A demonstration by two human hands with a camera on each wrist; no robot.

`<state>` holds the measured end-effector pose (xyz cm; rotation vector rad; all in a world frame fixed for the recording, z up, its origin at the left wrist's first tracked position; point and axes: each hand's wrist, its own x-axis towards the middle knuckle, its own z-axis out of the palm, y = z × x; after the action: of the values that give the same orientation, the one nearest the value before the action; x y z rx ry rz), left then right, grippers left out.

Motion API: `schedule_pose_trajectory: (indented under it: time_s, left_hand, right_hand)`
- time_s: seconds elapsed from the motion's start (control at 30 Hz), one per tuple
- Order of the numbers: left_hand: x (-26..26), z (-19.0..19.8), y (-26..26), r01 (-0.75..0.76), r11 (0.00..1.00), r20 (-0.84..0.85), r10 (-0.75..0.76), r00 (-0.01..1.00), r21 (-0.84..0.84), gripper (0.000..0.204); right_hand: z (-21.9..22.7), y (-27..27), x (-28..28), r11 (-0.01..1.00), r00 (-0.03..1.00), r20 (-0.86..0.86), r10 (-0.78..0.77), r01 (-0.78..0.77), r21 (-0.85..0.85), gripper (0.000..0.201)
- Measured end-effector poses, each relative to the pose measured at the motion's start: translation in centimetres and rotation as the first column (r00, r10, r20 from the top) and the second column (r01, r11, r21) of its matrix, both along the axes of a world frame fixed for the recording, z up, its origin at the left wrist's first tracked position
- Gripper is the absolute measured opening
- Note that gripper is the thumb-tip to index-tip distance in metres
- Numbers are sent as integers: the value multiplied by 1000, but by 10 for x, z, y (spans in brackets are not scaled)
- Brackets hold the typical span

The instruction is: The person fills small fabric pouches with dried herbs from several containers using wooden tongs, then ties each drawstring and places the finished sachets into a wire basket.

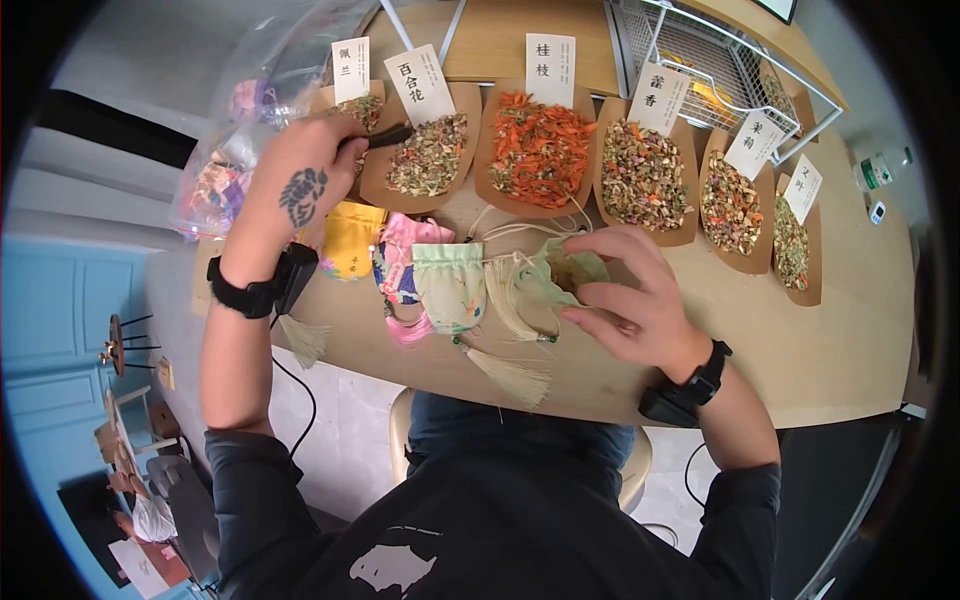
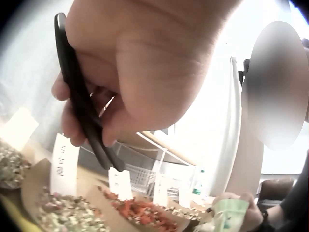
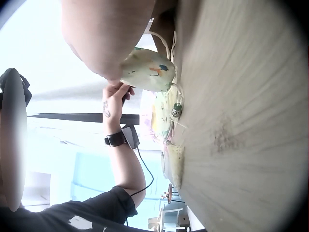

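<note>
Black tweezers (image 1: pixel 388 137) are pinched in my left hand (image 1: pixel 308 172), their tips over the edge of the second tray from the left, which holds mixed dried petals (image 1: pixel 428 155). In the left wrist view the tweezers (image 2: pixel 79 92) point down, their two tips close together with nothing visible between them. My right hand (image 1: pixel 640 295) holds a pale green pouch (image 1: pixel 568 270) by its side, its mouth open and some plant bits inside. The right wrist view shows the pouch (image 3: pixel 147 70) above the table. Another pale green pouch (image 1: pixel 450 288) with a tassel lies to its left.
Paper trays of dried plants with upright labels line the back, one with orange pieces (image 1: pixel 540 150). Yellow (image 1: pixel 352 240) and pink pouches (image 1: pixel 415 232) lie at centre left. A plastic bag (image 1: pixel 215 190) is at the left, a wire rack (image 1: pixel 715 75) at the back right.
</note>
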<state>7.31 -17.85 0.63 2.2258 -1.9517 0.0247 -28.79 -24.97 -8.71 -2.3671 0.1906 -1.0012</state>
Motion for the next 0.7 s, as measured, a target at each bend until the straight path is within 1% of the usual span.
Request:
schedule_pose_trajectory:
  time_s: [0.07, 0.1, 0.2, 0.3, 0.4, 0.5, 0.6, 0.7]
  left_hand:
    - [7, -10, 1, -80, 990, 27, 78, 997, 114, 20]
    - [12, -17, 0, -32, 997, 31, 30, 999, 65, 21]
    - [9, -23, 1, -30, 995, 42, 26, 999, 91, 22]
    - [4, -23, -1, -55, 988, -3, 56, 998, 145, 23]
    - [-2, -16, 0, -18, 981, -78, 34, 996, 194, 22]
    - [-8, -16, 4, 24, 987, -76, -12, 997, 159, 23]
    - [-17, -18, 7, 92, 988, 3, -93, 996, 121, 24]
    - [-20, -23, 8, 141, 986, -5, -141, 990, 89, 24]
  right_hand:
    - [0, 0, 0, 1000, 1000, -11, -5, 5, 5, 20]
    - [0, 0, 1, 1000, 1000, -14, -5, 5, 4, 20]
    - [0, -1, 1, 1000, 1000, -25, -1, 1, 0, 19]
    - [0, -1, 1, 1000, 999, -32, 1, -1, -1, 19]
    - [-1, -1, 1, 1000, 1000, -27, 1, -2, -1, 19]
    - [0, -1, 2, 1000, 1000, -26, 2, -3, -7, 19]
    - [0, -1, 2, 1000, 1000, -28, 4, -4, -11, 19]
    - [0, -1, 2, 1000, 1000, -28, 1, -2, -7, 19]
